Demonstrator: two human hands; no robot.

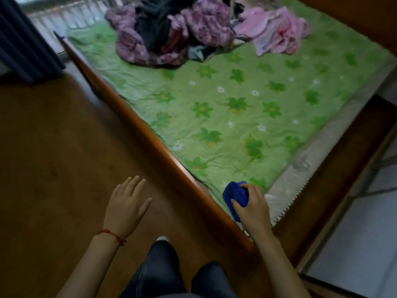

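Note:
My right hand (252, 206) grips a bunched blue cloth (235, 195) over the near corner of the bed, just past its wooden side rail (150, 138). My left hand (126, 204) hovers over the brown floor with fingers straight and spread, holding nothing; a red string circles its wrist. The bed carries a green flowered sheet (236, 108). A heap of purple, pink and dark clothes (193, 29) lies at the far end of the bed.
Brown wooden floor (53, 168) fills the left side. A dark curtain (23, 37) hangs at the upper left. A metal frame and pale floor tiles (361, 244) lie right of the bed. My legs in dark trousers (163, 269) stand at the bottom.

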